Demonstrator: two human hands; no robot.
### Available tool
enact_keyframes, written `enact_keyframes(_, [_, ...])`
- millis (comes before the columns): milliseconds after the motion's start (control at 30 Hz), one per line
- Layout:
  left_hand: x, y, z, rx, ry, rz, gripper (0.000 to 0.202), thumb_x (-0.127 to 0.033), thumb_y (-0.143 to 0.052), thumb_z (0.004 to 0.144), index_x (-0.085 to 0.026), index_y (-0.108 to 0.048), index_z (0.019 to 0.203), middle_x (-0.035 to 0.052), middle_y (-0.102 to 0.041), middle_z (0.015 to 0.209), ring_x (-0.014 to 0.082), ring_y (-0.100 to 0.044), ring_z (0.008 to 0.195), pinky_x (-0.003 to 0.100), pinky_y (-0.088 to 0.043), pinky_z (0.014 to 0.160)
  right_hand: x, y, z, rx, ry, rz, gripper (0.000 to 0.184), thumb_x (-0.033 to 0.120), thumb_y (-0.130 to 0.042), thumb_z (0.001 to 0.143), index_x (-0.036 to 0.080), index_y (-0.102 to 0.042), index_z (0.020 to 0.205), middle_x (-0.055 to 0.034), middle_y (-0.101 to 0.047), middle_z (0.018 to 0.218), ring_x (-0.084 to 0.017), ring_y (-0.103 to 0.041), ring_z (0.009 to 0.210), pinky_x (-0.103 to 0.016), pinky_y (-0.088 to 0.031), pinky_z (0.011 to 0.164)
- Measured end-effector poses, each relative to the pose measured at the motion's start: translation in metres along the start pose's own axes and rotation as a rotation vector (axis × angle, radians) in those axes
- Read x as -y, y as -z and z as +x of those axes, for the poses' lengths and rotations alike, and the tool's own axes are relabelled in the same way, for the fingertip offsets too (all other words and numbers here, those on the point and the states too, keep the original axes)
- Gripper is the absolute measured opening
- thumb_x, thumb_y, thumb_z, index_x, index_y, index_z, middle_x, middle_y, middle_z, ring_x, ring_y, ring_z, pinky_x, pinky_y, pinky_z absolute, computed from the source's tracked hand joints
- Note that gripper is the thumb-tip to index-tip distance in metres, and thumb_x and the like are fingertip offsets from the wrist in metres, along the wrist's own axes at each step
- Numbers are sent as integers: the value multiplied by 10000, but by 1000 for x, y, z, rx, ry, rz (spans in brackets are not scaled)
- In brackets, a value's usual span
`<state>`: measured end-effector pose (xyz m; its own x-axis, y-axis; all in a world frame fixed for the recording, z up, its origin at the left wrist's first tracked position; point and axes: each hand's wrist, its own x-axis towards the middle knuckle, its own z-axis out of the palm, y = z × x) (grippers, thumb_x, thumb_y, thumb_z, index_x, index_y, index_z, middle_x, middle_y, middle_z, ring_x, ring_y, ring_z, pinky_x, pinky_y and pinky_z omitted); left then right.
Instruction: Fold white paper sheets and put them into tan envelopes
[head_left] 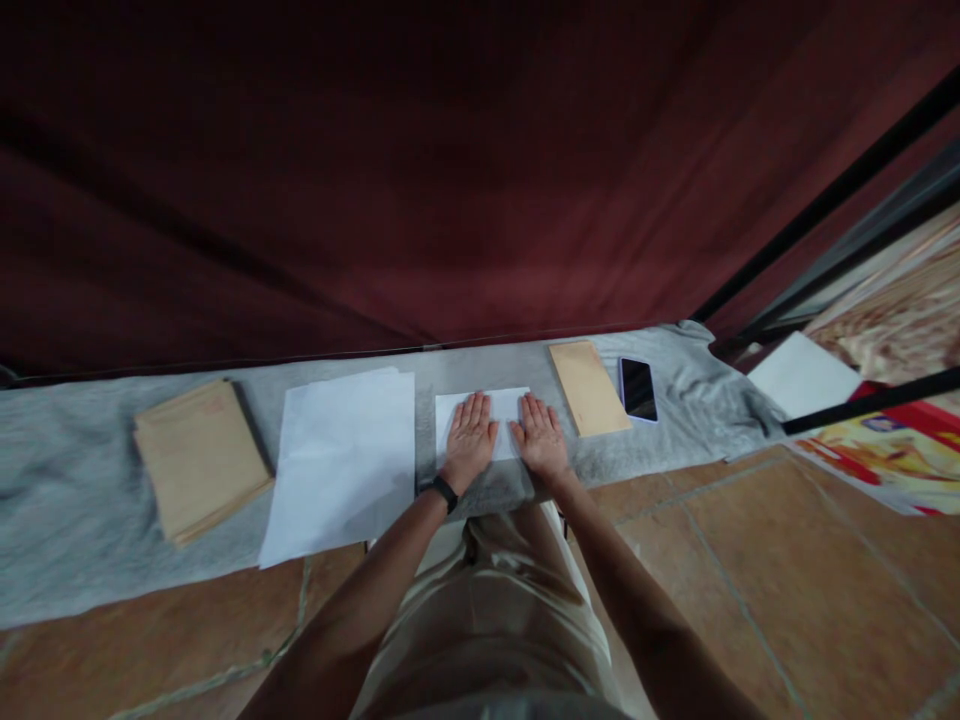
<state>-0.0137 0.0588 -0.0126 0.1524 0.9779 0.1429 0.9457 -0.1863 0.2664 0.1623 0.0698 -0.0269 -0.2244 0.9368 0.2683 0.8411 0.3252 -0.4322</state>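
A folded white sheet of paper (506,405) lies flat on the grey cloth in front of me. My left hand (471,437), with a dark band on its wrist, rests palm down on the sheet's left part, fingers stretched out. On the right part lies my right hand (541,440), also palm down with its fingers extended. Both hands press on the paper without gripping it, and they cover much of it. Left of them is a stack of larger white sheets (349,455). A brown envelope (589,388) lies just right of my right hand.
Grey cloth (67,500) covers the long narrow surface. A stack of brown envelopes (202,455) lies at the left, a phone (638,388) at the right. A dark red curtain (450,200) hangs behind. Black bars (840,190), a white box-like item (805,375) and colourful packaging (892,450) stand right.
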Motion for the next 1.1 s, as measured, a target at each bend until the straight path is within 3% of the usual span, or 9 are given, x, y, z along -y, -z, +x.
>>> enact_keyframes(400, [25, 10, -1, -15, 115, 108, 619, -348, -313, 1045, -80, -303, 1603, 139, -304, 1663, 245, -228, 1571, 446, -165, 1291, 8, 8, 3, 72, -9, -199, 587, 382, -389, 1070, 60, -395, 1561, -177, -393, 1616, -321, -374, 1497, -536, -204, 1251])
enact_keyframes(533, [25, 12, -3, -35, 100, 122, 593, -345, -323, 1046, -109, -354, 1590, 137, -321, 1657, 265, -251, 1564, 475, -190, 1282, 26, 6, 15, 65, -31, -203, 546, 328, -373, 1066, 73, -432, 1545, -185, -433, 1590, -331, -381, 1494, -583, -177, 1247])
enact_keyframes(767, [24, 17, -4, -42, 63, 121, 549, -302, -351, 1037, -200, -406, 1574, 105, -316, 1671, 277, -270, 1558, 500, -226, 1263, 59, -17, 25, 150, 106, -132, 500, 312, -346, 1082, 136, -474, 1532, -113, -414, 1615, -283, -369, 1506, -489, -248, 1246])
enact_keyframes(1100, [21, 16, -5, -49, 100, 97, 556, -328, -371, 1032, -182, -416, 1567, 130, -305, 1668, 289, -272, 1556, 511, -216, 1270, 37, -11, 14, 109, 98, -172, 537, 385, -375, 1082, 165, -413, 1571, -144, -390, 1627, -301, -353, 1511, -511, -258, 1228])
